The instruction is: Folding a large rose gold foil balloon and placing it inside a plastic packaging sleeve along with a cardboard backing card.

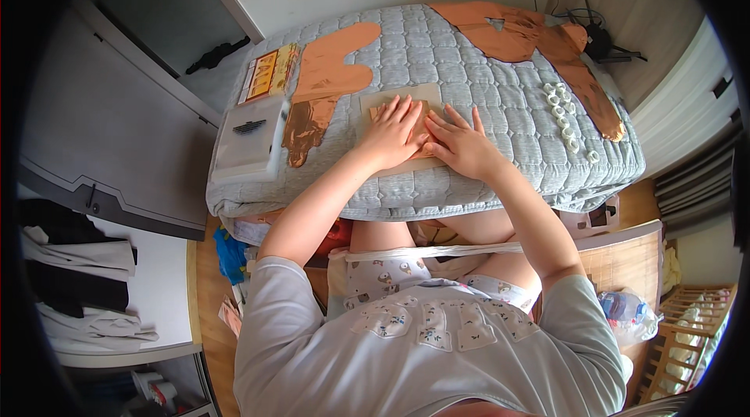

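My left hand (393, 133) lies flat with its fingers stretched out on a copper-coloured foil piece (419, 117). Beside it, my right hand (462, 142) presses on the same foil, fingers spread and thumb toward the left hand. Much of the foil is hidden under both palms. Beneath it is a thin beige square board (426, 92), laid on a grey quilted mattress (406, 42). Left of the hands stretches a flat, wrinkled copper foil shape (328, 65), like a deflated foil balloon. A similar larger one (508, 34) spreads across the far right.
Several small white rings (564, 112) lie on the right of the mattress. At its left are a translucent plastic box (248, 140) with a black item on top and a yellow-red package (268, 75). A black device with cables (601, 42) stands at the far right corner.
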### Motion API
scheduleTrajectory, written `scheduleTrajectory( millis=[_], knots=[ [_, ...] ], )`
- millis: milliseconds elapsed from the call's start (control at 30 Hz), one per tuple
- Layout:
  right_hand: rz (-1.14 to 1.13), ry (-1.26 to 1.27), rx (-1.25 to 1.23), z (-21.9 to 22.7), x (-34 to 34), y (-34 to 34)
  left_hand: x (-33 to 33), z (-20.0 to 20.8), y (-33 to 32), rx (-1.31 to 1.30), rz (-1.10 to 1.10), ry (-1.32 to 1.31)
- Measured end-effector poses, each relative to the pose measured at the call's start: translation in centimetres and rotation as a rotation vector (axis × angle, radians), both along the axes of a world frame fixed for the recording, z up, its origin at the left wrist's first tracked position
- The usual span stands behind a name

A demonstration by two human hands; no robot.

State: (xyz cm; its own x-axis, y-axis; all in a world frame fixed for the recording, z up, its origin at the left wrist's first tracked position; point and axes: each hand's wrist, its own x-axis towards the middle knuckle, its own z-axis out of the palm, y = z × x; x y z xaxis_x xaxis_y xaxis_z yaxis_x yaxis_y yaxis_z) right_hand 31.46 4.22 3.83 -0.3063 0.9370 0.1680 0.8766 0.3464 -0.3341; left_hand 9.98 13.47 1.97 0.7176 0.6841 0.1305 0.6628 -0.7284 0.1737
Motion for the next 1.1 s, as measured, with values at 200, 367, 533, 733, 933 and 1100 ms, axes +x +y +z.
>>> scheduleTrajectory(
  millis=[200, 367, 533, 733, 933, 1100],
  knots=[
    [-0.016, -0.024, 0.040, 0.6, 0.4, -0.8, -0.2, 0.0, -0.2, 0.036, -0.002, -0.004],
    [0.017, 0.053, 0.096, -0.1, -0.4, -0.7, 0.0, 0.4, -0.5, 0.035, -0.019, -0.004],
    [0.055, 0.101, 0.057, 0.3, -0.8, -0.6, -0.6, 0.5, -0.6, 0.038, -0.025, -0.020],
    [0.096, 0.061, 0.035, 0.5, -0.7, -0.8, -0.3, 0.7, -1.0, 0.065, -0.049, -0.018],
    [0.121, 0.087, 0.040, -0.2, -0.7, -0.7, -0.7, 0.0, -0.8, 0.080, -0.052, 0.000],
    [0.006, 0.260, 0.121, -0.5, -1.1, -5.1, -1.2, 0.2, -2.8, 0.060, -0.157, 0.062]
  ],
)
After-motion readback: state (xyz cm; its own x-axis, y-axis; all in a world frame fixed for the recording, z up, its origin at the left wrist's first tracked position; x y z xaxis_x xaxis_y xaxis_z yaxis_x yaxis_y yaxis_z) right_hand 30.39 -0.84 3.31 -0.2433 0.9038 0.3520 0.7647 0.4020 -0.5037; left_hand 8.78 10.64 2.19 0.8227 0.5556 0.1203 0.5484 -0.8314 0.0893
